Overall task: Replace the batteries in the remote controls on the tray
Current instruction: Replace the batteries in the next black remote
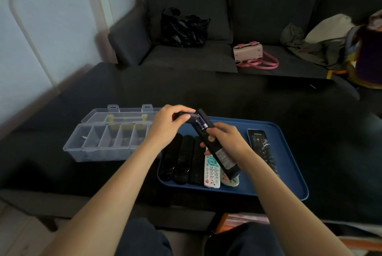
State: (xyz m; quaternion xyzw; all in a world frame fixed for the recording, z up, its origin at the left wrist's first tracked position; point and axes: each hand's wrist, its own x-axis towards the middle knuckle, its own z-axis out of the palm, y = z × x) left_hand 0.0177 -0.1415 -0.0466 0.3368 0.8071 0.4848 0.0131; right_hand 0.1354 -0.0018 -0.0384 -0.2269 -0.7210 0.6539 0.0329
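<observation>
Black remote [215, 144] held back-up above the blue tray [289, 183], battery bay open, a cell showing. Right hand [225, 140] gripping its body; left hand [171, 120] pinching the cover [187, 115] at the top end. Likely mid-swap. Next: cover aside, cell out, fresh one from the clear organiser box [107, 140] beside the tray.

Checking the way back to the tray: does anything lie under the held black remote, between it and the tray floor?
Yes. The white remote and a grey remote lie on the blue tray right under the held black remote.
</observation>
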